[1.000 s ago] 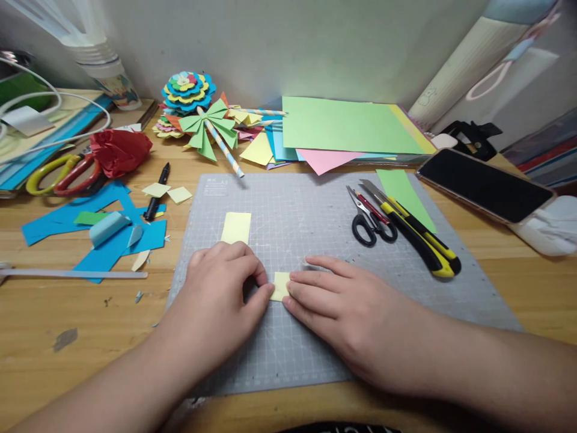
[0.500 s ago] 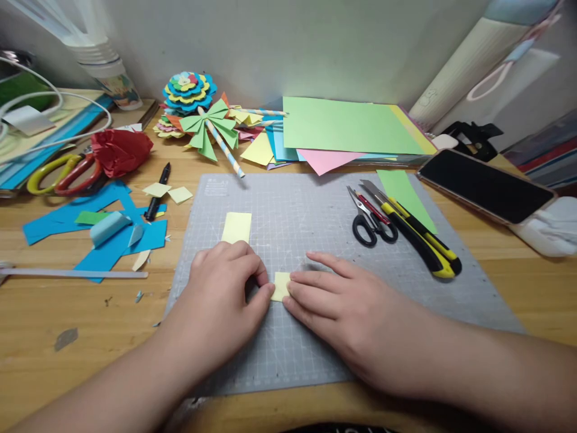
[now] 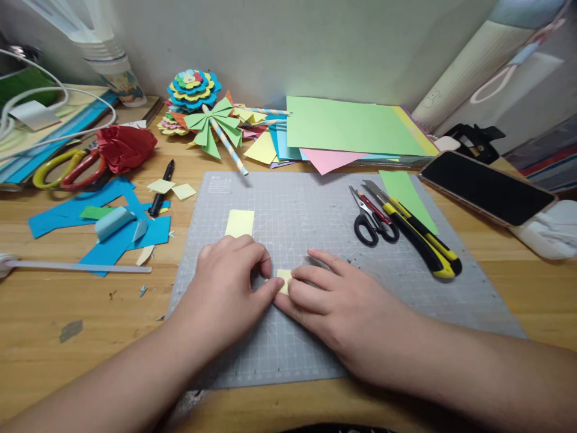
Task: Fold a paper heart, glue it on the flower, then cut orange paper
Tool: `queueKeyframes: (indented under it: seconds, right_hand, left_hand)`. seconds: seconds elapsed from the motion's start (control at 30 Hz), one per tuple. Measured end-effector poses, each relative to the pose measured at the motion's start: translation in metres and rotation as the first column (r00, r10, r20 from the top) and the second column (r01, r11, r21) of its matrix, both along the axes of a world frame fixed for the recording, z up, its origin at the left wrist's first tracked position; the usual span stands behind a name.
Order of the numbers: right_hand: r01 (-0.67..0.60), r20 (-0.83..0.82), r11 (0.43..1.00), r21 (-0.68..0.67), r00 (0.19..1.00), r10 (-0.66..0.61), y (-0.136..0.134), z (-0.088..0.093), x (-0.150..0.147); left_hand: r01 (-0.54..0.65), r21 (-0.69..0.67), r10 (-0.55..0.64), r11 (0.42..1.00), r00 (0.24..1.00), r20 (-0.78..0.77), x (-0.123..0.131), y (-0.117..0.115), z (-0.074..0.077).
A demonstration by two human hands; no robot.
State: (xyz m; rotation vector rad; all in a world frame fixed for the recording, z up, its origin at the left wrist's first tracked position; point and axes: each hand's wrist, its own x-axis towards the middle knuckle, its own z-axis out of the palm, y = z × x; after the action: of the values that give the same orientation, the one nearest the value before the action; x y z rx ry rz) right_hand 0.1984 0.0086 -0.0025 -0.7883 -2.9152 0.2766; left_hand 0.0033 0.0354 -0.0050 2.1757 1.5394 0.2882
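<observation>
Centrally, left hand [image 3: 225,291] and right hand [image 3: 336,313] pin a yellow paper [image 3: 284,277] together; bare mat [image 3: 311,210] stretches toward the scissors [image 3: 372,219].

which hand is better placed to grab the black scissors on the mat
Right, probably. The right hand lies nearer the scissors on the cutting mat, nothing between them; the left hand sits farther off, curled on the small yellow paper.

Grey cutting mat [image 3: 315,204], centre. On it, a small yellow paper piece [image 3: 283,278] lies under the flat fingers of the right hand [image 3: 342,313]. The left hand [image 3: 225,288] is curled, thumb touching the piece at 9 o'clock. Second yellow piece [image 3: 240,223] at 11 o'clock. Scissors [image 3: 372,219] and utility knife [image 3: 419,237] at 2 o'clock.
</observation>
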Motion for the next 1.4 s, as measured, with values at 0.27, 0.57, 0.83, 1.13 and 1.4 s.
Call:
queueKeyframes:
  seconds: [0.27,0.57,0.83,1.13,1.4]
  right_hand:
    - [0.005,-0.016,1.0,-0.001,1.0,-0.005,0.0,-0.003,-0.004]
    - [0.113,-0.113,0.991,-0.071,0.986,-0.121,0.001,0.007,0.005]
    - [0.403,-0.242,0.858,-0.319,0.84,-0.485,0.012,-0.001,0.002]
    - [0.401,-0.223,0.836,-0.374,0.836,-0.501,0.015,-0.006,-0.004]
    - [0.33,-0.322,0.78,-0.532,0.773,-0.547,0.015,-0.004,-0.003]
  left_hand:
    - [-0.009,-0.02,0.01,1.0,0.999,0.05,-0.004,0.002,-0.002]
    - [0.018,-0.018,-0.017,1.0,0.999,0.049,-0.004,0.002,0.001]
    - [0.026,-0.04,-0.023,0.999,0.998,0.065,-0.004,-0.002,0.002]
    - [0.064,-0.044,-0.06,0.997,0.994,0.093,0.0,-0.01,0.0]
    - [0.097,-0.095,-0.074,0.991,0.972,0.224,0.001,-0.008,0.006]
